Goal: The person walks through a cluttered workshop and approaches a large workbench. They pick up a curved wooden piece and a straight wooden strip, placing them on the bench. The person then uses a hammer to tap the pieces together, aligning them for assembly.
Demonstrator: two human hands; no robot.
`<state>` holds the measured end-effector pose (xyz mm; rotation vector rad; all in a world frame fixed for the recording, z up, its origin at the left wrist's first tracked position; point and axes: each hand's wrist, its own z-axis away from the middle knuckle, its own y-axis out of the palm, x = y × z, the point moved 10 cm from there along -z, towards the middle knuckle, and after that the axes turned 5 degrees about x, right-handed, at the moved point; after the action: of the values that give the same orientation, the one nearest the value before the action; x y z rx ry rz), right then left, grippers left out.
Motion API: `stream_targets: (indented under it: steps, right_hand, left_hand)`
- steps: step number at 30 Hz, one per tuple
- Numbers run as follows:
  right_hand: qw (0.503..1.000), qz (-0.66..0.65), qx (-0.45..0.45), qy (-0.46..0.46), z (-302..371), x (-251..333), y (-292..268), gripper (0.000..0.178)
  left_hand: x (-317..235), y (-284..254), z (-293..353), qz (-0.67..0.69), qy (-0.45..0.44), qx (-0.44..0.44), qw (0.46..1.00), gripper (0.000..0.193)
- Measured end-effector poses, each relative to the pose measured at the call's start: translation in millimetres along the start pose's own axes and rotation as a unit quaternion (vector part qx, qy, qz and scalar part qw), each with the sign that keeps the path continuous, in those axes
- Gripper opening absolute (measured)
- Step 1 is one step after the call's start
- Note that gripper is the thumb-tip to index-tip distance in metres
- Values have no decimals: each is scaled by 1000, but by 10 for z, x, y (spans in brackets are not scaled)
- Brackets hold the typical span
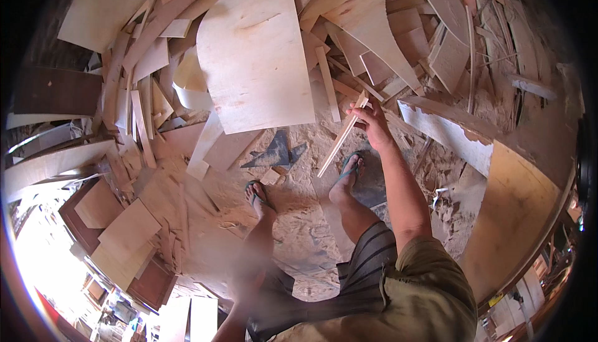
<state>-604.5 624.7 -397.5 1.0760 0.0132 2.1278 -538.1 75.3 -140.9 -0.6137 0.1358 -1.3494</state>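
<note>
Out in front of me, my right hand is closed round the upper part of some thin wooden strips. They slant down to the left, their lower end above the floor near my right sandal. How many strips there are I cannot make out. My left hand hangs low beside my left leg, smeared by motion, so its fingers do not show clearly. Beyond the strips lies a large pale plywood sheet with one curved side, on top of a heap of wood offcuts.
Offcuts pile up across the far side, with more boards at the left. A white-faced board with a chipped edge and a curved panel stand at my right. Sawdust covers the floor, where a dark angular piece lies.
</note>
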Motion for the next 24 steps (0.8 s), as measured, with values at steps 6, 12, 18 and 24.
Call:
stream_targets:
  steps: [6, 12, 18, 24]
  right_hand:
    - [991, -125, -11, 45, 413, 121, 289, 40]
    - [980, -105, -131, 102, 1231, 272, 422, 50]
    - [945, -196, -255, 53, 3040, 407, 873, 48]
    - [851, -452, -262, 49, 4890, -48, 1541, 82]
  left_hand:
    - [118, -38, -16, -21, -7, 26, 999, 111]
    - [115, -180, 20, -33, 65, 76, 994, 125]
    - [-941, -842, 1190, 135, 459, 201, 855, 126]
    - [-1196, -1515, 2277, 93, 665, 177, 720, 63]
